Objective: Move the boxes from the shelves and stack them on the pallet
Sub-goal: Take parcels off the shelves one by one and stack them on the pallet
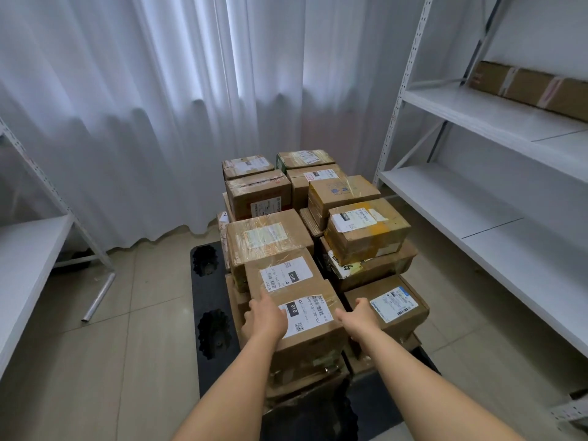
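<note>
Two bare arms reach out from the bottom of the view toward a brown box [302, 316] with a white "010" label on top. This box sits at the near end of a pile of boxes [286, 233] on a black pallet [210, 313]. The left hand [265, 316] lies on the left part of the box top, with its fingers curled over the left edge and one finger pointing along the top. The right hand [358, 316] is at the right side of the same box, down in the gap between it and the next box [391, 305], which has a blue and white label. Its fingers look bent around the box edge, but they are partly hidden, so the hold is hard to be sure of. So the box is right between the two hands, touching both. Another "010" box [280, 272] sits just behind it, touching it. More taped boxes fill the pallet farther back. On the right stands a white shelf [477, 198], and one long box [528, 87] lies on a high board there. Another white shelf [28, 249] stands at the left. White curtains [159, 106] hang behind. A thin silver tube [98, 297] lies on the tile floor [127, 361].
</note>
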